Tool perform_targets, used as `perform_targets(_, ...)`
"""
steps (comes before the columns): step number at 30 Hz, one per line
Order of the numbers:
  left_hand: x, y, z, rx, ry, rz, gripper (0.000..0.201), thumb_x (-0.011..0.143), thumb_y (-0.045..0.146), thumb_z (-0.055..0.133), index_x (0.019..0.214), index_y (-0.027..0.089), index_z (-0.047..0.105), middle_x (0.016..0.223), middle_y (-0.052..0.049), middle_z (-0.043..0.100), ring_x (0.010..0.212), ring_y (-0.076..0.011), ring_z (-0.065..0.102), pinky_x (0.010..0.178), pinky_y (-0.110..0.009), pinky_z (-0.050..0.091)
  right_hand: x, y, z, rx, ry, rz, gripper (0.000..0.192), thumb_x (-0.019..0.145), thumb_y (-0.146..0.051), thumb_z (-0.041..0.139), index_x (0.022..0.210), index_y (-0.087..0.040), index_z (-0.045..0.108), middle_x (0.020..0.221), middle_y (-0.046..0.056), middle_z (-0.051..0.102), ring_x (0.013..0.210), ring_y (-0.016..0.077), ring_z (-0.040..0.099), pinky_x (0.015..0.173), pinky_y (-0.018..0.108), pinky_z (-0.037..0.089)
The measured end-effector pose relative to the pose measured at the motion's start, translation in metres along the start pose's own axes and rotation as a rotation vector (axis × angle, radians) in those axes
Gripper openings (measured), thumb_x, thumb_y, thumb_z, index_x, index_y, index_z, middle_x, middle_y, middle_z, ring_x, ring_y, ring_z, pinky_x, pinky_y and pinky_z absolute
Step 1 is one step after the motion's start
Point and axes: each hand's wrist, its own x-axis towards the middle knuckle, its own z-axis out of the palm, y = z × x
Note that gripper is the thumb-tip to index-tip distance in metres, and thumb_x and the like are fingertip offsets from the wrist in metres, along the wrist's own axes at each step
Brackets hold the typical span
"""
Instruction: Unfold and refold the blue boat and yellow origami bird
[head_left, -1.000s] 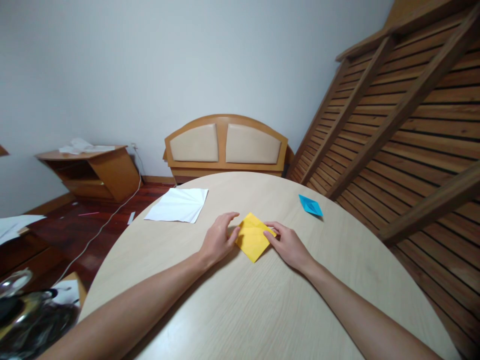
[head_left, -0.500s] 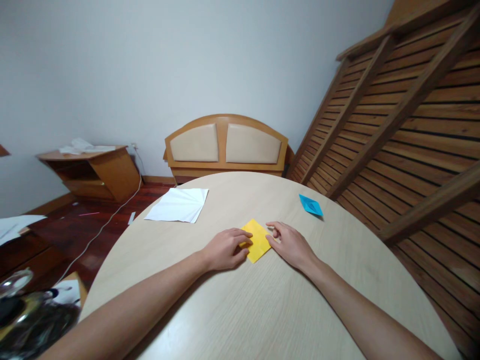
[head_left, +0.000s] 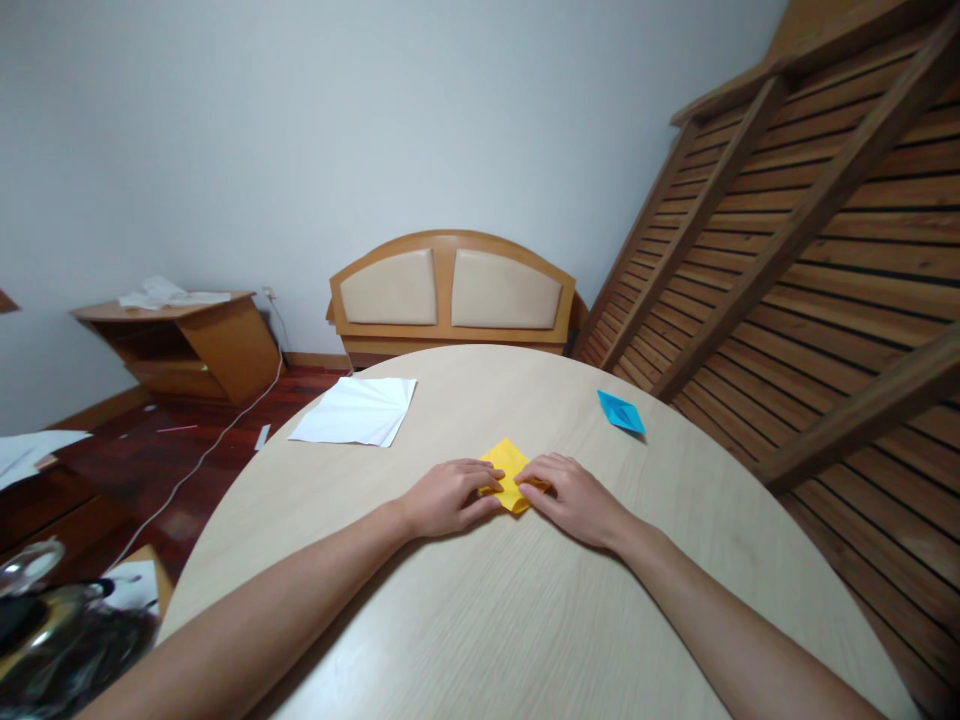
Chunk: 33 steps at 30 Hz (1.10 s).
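Counter [head_left: 450, 630]: round, pale wood grain, its curved far edge toward the headboard [head_left: 443, 285].
Yellow paper [head_left: 508, 458]: on the counter, about midway between its left and right edges, below the far edge; one corner points at the far edge, and the side corners are partly covered by fingers. Its near part, beside the right thumb, looks bent up.
Left hand [head_left: 450, 497]: at the paper's left corner, fingertips lying on top, thumb by the lower left side. Grip: fingers and thumb apart, resting rather than clamped.
Right hand [head_left: 577, 500]: at the paper's right corner, fingers above, thumb below, yellow showing between them. Grip: together, pinched on the yellow paper.
Between the hands: fingertips near each other across the paper, a strip of yellow separating them.
White sheet [head_left: 356, 410]: flat, creased, by the counter's far left edge, well apart from the left hand.
Blue folded paper [head_left: 621, 411]: near the far right edge, beyond the right hand and apart from it.
Slatted wood panel [head_left: 750, 230]: leaning past the counter's right edge.
Cabinet [head_left: 232, 345]: past the left edge, against the wall [head_left: 450, 110], with loose white papers [head_left: 165, 293] on top.
Cable [head_left: 217, 440]: white, trailing over the dark red floor [head_left: 202, 410].
Lower left: a dark, glossy object [head_left: 82, 640], too blurred to name.
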Motion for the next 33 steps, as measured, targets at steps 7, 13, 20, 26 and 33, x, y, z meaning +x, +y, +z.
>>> perform_targets(7,-0.001,-0.001,0.003,0.038,0.006,-0.06,0.032,0.102,0.03,0.039,0.121,0.02,0.062,0.126,-0.007,0.068,0.119,-0.0215,0.062,0.104,-0.035,0.047,-0.004,0.0,-0.003,-0.045,-0.043,-0.07,0.023,0.085,-0.041,0.072,0.1,-0.023,0.069,0.102,0.005,0.07,0.099,0.0235,0.06,0.09,0.038,0.044)
perform_targets(13,0.0,0.004,0.001,0.044,0.015,-0.117,0.028,0.095,0.023,0.045,0.116,0.018,0.063,0.121,-0.008,0.069,0.11,-0.0215,0.066,0.098,-0.034,0.05,0.0,0.005,0.003,-0.056,-0.032,-0.047,0.011,0.096,-0.027,0.058,0.093,-0.022,0.068,0.095,0.003,0.07,0.093,0.0206,0.061,0.086,0.035,0.045)
perform_targets(20,-0.001,0.005,0.003,0.013,0.042,-0.218,0.026,0.092,0.025,0.049,0.114,0.017,0.059,0.112,-0.01,0.07,0.098,-0.023,0.067,0.088,-0.036,0.054,0.002,0.008,0.011,-0.042,0.046,0.008,0.014,0.095,-0.02,0.056,0.105,-0.022,0.066,0.101,0.005,0.071,0.095,0.022,0.062,0.084,0.037,0.047)
perform_targets(26,-0.003,0.0,0.005,0.002,0.089,-0.098,0.045,0.089,0.018,0.05,0.133,0.02,0.052,0.133,-0.01,0.06,0.118,-0.022,0.059,0.101,-0.036,0.049,0.001,0.011,0.014,-0.019,0.051,-0.012,0.022,0.096,-0.015,0.054,0.112,-0.024,0.066,0.104,0.004,0.069,0.099,0.0212,0.061,0.087,0.037,0.048)
perform_targets(33,-0.001,-0.001,0.004,0.164,0.081,-0.146,0.032,0.097,0.027,0.044,0.114,0.02,0.071,0.133,-0.01,0.061,0.12,-0.0243,0.058,0.105,-0.041,0.046,-0.001,0.002,0.009,-0.033,0.01,-0.044,0.023,0.095,-0.024,0.056,0.113,-0.027,0.07,0.111,0.006,0.067,0.105,0.0223,0.058,0.093,0.04,0.047)
